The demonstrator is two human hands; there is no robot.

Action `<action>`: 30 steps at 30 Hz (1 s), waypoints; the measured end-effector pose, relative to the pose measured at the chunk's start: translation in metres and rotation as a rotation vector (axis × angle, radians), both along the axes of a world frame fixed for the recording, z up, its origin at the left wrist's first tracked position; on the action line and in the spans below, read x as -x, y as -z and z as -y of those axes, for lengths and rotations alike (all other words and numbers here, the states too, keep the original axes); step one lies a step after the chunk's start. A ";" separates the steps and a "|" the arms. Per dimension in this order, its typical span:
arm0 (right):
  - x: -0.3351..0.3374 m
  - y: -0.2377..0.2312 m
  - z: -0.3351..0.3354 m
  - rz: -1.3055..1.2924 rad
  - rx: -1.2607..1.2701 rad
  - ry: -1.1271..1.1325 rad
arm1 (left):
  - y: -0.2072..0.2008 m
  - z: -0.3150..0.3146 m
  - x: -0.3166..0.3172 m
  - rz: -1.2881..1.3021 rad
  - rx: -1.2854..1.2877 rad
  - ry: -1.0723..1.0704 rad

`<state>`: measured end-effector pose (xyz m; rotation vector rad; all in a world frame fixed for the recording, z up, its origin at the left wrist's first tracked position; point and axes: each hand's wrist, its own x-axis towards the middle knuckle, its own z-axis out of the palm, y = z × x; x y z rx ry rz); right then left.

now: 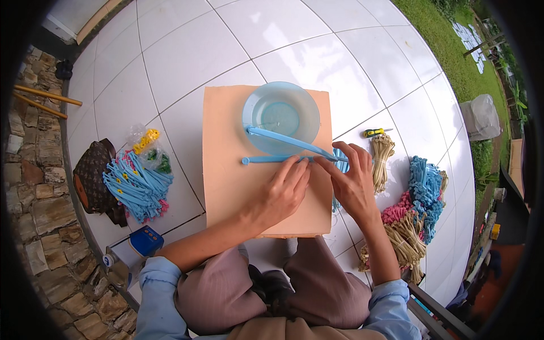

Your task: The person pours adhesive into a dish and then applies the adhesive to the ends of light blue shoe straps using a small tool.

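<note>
A peach-coloured board (238,209) lies flat before me above my knees. Toward its far side sits a translucent blue plastic bowl (309,107). One light-blue strip (289,141) with a knob-like end slants from over the bowl's near rim down to my right hand (352,180). My right thumb and fingers pinch its right end. Below it, a second light-blue strip (263,160), also round-ended, lies across the board. The fingertips of my left hand (286,190) close on this one near its right part. Both strips meet at my fingers, where their ends are partly hidden.
At right lie light-blue strips (339,164), a beige bundle (382,161), a yellow-and-black screwdriver (374,132), and blue bundles (426,187) beside pink and beige ones. At left are a brown bag (93,175), a blue strip pile (136,184) and a metal can (127,255).
</note>
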<state>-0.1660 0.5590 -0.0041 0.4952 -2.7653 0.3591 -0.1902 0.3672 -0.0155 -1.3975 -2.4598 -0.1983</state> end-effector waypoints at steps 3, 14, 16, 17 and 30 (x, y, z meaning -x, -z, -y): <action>-0.001 -0.003 -0.004 0.009 0.206 0.071 | 0.003 0.003 0.002 0.014 -0.011 -0.001; -0.016 0.018 -0.015 0.155 0.608 0.157 | 0.009 0.023 -0.006 0.323 -0.401 0.005; -0.024 0.017 -0.015 0.153 0.604 0.117 | 0.013 0.028 -0.010 0.313 -0.409 0.032; -0.028 0.017 -0.015 0.122 0.629 0.115 | 0.008 0.030 -0.011 0.307 -0.418 0.056; -0.049 -0.157 0.079 -0.167 0.592 -0.249 | -0.119 0.130 -0.035 0.617 -0.555 -0.014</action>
